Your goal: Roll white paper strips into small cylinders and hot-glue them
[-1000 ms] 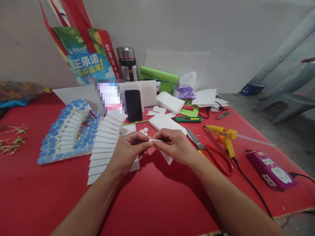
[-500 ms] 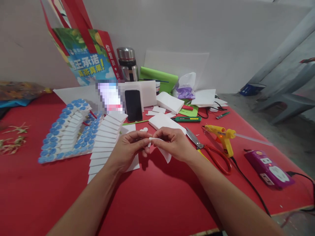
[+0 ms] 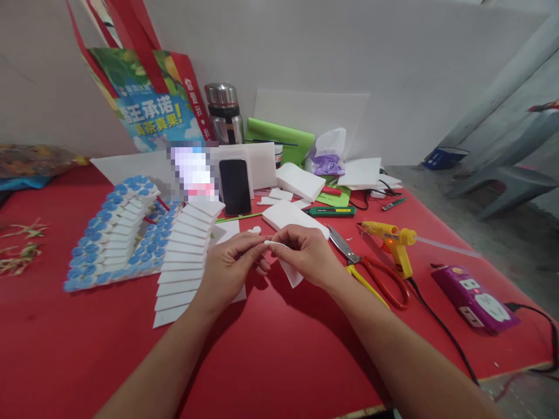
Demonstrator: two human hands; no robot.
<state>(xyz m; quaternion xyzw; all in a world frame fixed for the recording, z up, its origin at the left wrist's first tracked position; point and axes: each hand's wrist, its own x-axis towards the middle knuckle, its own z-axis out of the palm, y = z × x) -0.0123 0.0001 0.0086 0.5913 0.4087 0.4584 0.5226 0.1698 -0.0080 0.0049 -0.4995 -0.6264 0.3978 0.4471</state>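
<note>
Dry, straw-like stalks [image 3: 26, 256], pale, lay at the far left of the red table [image 3: 271, 361]. Next, a blue-and-white paper model [image 3: 91, 249], its edges set with rows of blue rolls. Behind it, one printed carrier bag [image 3: 151, 110], upright, with red handles. Then a stepped row of white cards [image 3: 181, 276], overlapping, partly behind the left wrist.

Left hand [image 3: 231, 262]: forearm slanting up from the lower left, back of the hand outward, index finger bent over the thumb, other fingers curled beneath; thumb and forefinger pinched together at the rolled end of the paper. Beyond it, a dark-screened phone [image 3: 235, 187], propped upright.

White paper piece [image 3: 292, 274]: held between the two hands above the table, its narrow roll at the fingertips, a loose flap hanging below the right fingers.

Right hand [image 3: 308, 254]: forearm slanting up from the lower right, thumb extended leftward along the roll, forefinger arched above; grip closed on the paper. Beside it, red-handled scissors [image 3: 386, 284]; farther right, a yellow glue gun [image 3: 395, 241] and a purple socket block [image 3: 469, 297].
</note>
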